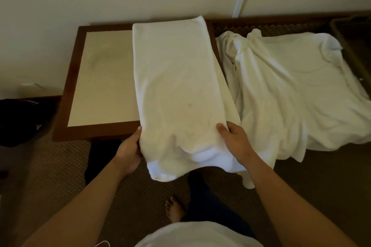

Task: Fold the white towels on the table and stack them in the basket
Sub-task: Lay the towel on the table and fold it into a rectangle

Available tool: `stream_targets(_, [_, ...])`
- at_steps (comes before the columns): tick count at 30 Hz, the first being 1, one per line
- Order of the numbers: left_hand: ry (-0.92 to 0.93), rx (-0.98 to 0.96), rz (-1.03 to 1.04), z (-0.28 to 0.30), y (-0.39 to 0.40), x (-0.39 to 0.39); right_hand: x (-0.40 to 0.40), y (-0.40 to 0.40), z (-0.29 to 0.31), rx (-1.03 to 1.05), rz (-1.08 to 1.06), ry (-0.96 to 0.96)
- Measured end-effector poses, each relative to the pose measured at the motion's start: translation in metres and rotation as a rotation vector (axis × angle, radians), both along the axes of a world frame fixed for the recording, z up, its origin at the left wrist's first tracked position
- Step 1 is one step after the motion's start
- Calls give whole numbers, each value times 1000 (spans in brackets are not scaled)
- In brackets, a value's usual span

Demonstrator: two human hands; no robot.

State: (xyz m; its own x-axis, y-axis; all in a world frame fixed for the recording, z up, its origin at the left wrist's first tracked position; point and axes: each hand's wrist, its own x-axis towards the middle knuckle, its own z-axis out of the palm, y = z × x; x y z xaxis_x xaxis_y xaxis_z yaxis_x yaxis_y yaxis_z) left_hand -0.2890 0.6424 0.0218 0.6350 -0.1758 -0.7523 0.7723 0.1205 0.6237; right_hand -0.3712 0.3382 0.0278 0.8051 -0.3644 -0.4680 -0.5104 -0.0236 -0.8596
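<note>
pale wall runs behind a wood-framed surface (80,78) with a light inset top, and a patterned brown carpet (60,166) lies below it. a folded white towel (176,86) stretches in a long band from the far edge of the surface back to the person, its near end hanging off the front edge. the left hand (128,152) grips the near left edge of this towel, thumb on top and fingers curled underneath. the right hand (234,142) holds the near right edge the same way, thumb pressed onto the cloth and fingers tucked under it. between the two hands the towel's end sags in soft folds. just beyond the right hand, to its outer side, a rumpled heap of white towels (291,90) lies spread over a darker woven top, touching the folded towel's edge. far out past that heap, at the frame's edge, sits the dark rim of a basket (349,46). a bare foot (174,210) shows on the carpet below the hands.
</note>
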Motion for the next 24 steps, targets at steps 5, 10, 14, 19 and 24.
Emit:
stream_targets(5, [-212,358,-11,3,-1,2,-12,-12,-4,3,-104,-79])
stream_targets(10, [-279,627,-77,-10,7,-8,-20,-13,-27,-170,-28,128])
stream_targets(14, [-200,499,-68,-21,6,-9,-17,-8,-34,-48,-22,109])
stream_targets(19, [-126,508,-294,-37,4,-9,-15,-12,-41,-141,-50,48])
stream_targets(24, [-171,527,-283,-47,3,-22,-14,-16,-38,-157,-107,-8])
